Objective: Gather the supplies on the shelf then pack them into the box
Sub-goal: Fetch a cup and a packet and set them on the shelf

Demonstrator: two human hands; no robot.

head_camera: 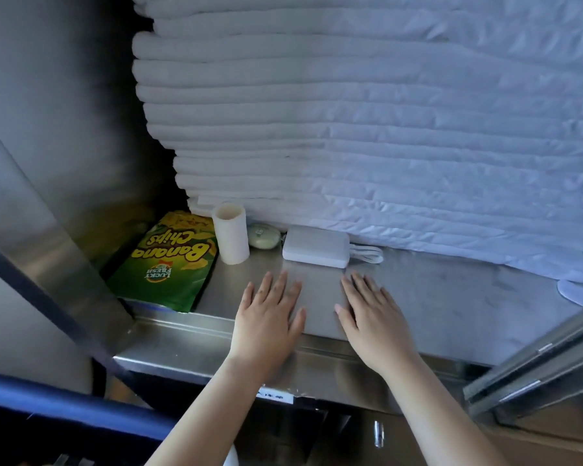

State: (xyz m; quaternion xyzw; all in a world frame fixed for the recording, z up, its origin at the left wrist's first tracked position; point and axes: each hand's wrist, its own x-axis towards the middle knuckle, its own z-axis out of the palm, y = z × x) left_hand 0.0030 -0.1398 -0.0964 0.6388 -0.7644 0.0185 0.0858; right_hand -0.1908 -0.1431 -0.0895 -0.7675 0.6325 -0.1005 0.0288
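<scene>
both hands flat, fingers spread, holding nothing: left hand, right hand at shelf front edge; chips bag, candle, charger behind

You have one banana chips bag, one cream candle, one greenish oval lump, one white power bank, one towel stack.

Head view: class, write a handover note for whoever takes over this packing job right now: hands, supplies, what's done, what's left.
Hands: left hand and right hand open, flat over the steel shelf, holding nothing.
Supplies, left to right: banana chips bag, white cylinder, small green round item, white charger with cable, in front of stacked white linen.
Done: nothing gathered yet.
Left: collect all four, pack them; box not in view.
</scene>
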